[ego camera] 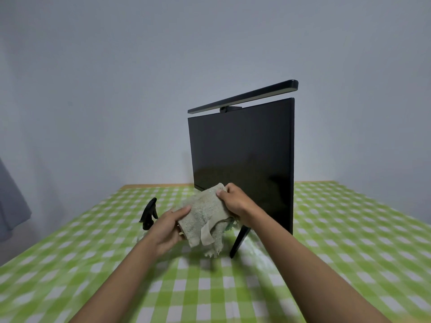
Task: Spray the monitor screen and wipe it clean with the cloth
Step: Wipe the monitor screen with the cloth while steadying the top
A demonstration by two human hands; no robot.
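Note:
A black monitor (pixel 242 155) stands on the table, its dark screen turned a little to the left. Both hands hold a pale grey-green cloth (pixel 205 215) in the air just in front of the screen's lower left corner. My left hand (pixel 169 226) grips the cloth's near left side. My right hand (pixel 234 200) pinches its upper right edge, close to the screen. A spray bottle with a black trigger head (pixel 149 213) stands on the table to the left of my left hand, its clear body partly hidden by that hand.
The table wears a green and white checked cloth (pixel 349 241). A black light bar (pixel 245 95) sits on top of the monitor. One thin black stand leg (pixel 239 242) reaches toward me under the cloth. A grey fabric (pixel 11 206) hangs at the far left.

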